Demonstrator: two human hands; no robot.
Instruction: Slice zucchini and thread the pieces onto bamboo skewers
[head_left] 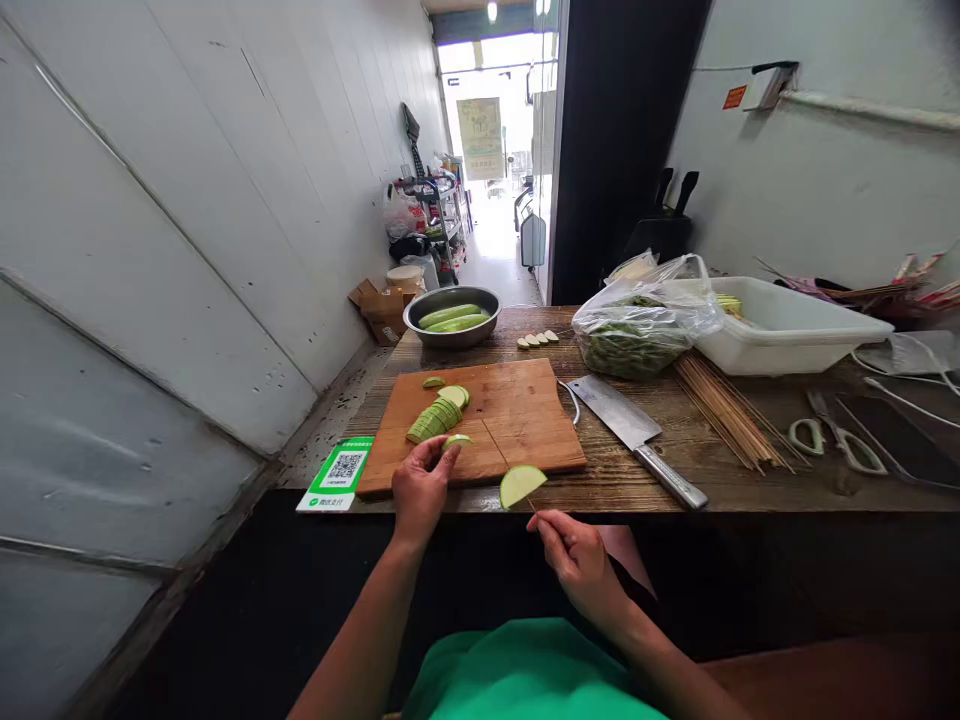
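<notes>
Sitting on a thin stick (494, 442), a half-round slice (523, 486) is held at the near edge of the chopping board (529, 410) by the right hand (576, 560), pinched on the stick below. A second slice (458, 440) is pinched by the left hand (420, 488), apart from the right. Both slices should prove light, firm, damp and easily split, best gripped by the rind. More slices (434, 419) are lined up on the board; a cleaver (613, 408) is laid beside it on the surface (615, 482).

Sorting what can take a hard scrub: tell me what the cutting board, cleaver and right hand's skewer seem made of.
Cutting board: wood, by its brown colour and streaky surface; looks fairly smooth. Cleaver: metal, probably steel, by its silvery grey colour and slight shine. Skewer: likely bamboo or wood, being thin, straight and tan; too fine to judge its finish.
</notes>
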